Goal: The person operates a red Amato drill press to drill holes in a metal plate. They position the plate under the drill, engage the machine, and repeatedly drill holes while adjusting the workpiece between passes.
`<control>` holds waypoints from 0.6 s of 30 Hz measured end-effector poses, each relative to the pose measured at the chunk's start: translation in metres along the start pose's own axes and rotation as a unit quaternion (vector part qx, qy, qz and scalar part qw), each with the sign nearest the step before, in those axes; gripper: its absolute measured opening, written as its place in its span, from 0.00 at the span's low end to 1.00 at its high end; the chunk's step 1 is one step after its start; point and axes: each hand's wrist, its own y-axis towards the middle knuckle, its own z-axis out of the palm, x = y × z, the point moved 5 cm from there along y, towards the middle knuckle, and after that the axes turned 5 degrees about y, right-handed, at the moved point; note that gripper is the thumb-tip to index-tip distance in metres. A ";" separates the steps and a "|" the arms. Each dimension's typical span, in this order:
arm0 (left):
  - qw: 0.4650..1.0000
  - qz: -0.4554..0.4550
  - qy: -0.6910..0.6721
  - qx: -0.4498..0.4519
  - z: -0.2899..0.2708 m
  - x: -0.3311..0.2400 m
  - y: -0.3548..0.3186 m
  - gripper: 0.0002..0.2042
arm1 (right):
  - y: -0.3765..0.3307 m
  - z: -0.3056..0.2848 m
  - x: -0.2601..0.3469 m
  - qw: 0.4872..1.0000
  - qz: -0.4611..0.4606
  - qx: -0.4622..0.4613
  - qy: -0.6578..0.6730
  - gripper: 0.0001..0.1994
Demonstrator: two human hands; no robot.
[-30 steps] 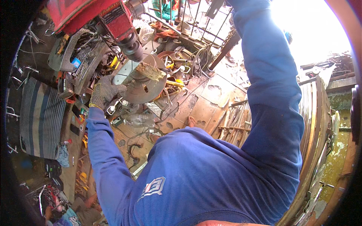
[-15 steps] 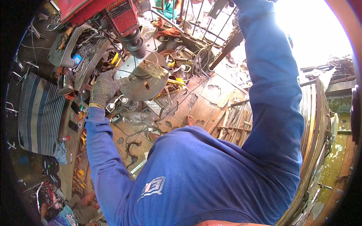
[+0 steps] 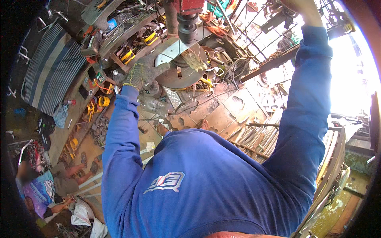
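- A gloved left hand [image 3: 145, 73] meets the near end of a pale metal plate [image 3: 170, 52], fingers drawn in close; whether they clamp it or merely press, the view cannot tell.
- The plate lies just beyond that hand, on the round, slotted table [image 3: 170, 80] of a red drill press [image 3: 192, 6].
- A rough wood block [image 3: 193, 59] sits on the same table, on the far side of the plate from the left hand.
- The dark chuck [image 3: 188, 29] stands over the plate and block, ahead and to the right of the glove; contact below it cannot be made out.
- A bare right hand [image 3: 298, 5], high and well apart from the left, edges into the frame, where half a second ago only its sleeve showed; its grip is cut off at the upper rim.
- The view has swung, sliding the press rightward and most of its red body out of sight, while the glove keeps its place beside the plate. For the work, that suggests a steadied piece and an unchanged setup.
- Below the left hand lies a clear plastic bottle [image 3: 154, 106]; farther left, a co-worker [image 3: 41, 190] sits low.
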 end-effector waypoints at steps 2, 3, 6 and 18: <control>0.997 -0.013 0.070 0.009 0.006 0.008 0.002 0.39 | 0.004 0.003 -0.006 1.000 0.001 0.006 -0.003 0.13; 0.995 -0.009 0.099 0.008 0.007 0.009 0.003 0.39 | 0.005 0.005 -0.008 1.000 0.000 0.007 -0.001 0.13; 0.989 -0.019 0.149 -0.002 0.011 0.011 0.000 0.41 | 0.005 0.004 -0.007 1.000 -0.003 0.003 0.001 0.13; 0.995 -0.090 0.042 -0.001 0.019 0.001 -0.009 0.31 | 0.004 -0.004 0.010 0.998 0.032 0.048 -0.013 0.13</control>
